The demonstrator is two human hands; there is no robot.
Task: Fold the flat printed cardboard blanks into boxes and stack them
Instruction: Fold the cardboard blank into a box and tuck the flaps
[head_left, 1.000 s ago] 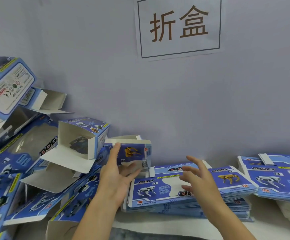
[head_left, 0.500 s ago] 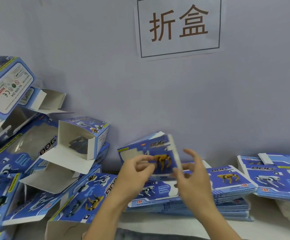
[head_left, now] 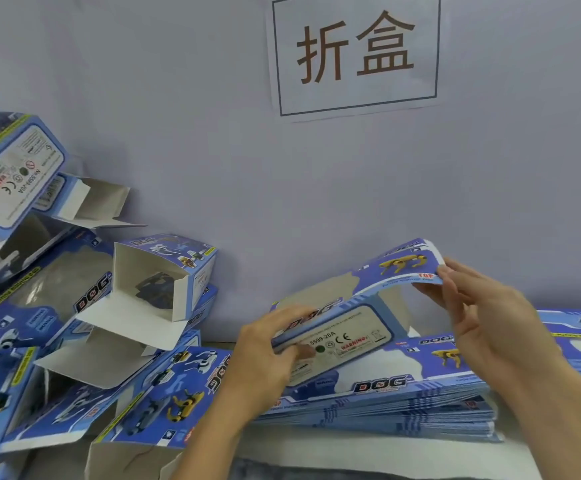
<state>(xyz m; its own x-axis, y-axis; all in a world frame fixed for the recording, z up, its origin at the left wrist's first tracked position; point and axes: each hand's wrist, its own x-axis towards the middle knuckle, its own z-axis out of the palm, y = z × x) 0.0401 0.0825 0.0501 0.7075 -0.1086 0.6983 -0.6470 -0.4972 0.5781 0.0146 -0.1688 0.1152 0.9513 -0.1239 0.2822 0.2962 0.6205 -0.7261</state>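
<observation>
I hold one blue printed cardboard blank (head_left: pixel 348 327) just above the stack of flat blanks (head_left: pixel 403 400). My left hand (head_left: pixel 265 362) grips its near left end, thumb on the white label panel. My right hand (head_left: pixel 483 317) pinches the raised right end by the yellow dog print, lifting it so the blank arches open. Folded boxes (head_left: pixel 164 275) lie piled at the left.
The heap of folded boxes (head_left: pixel 57 323) with open white flaps fills the left side up against the grey wall. A second stack of flat blanks (head_left: pixel 580 344) lies at the right edge. A paper sign (head_left: pixel 355 53) hangs on the wall above.
The blank has turned from upright to lying lengthwise above the stack. My right hand has moved right and up with one end. My left hand now grips the other end.
</observation>
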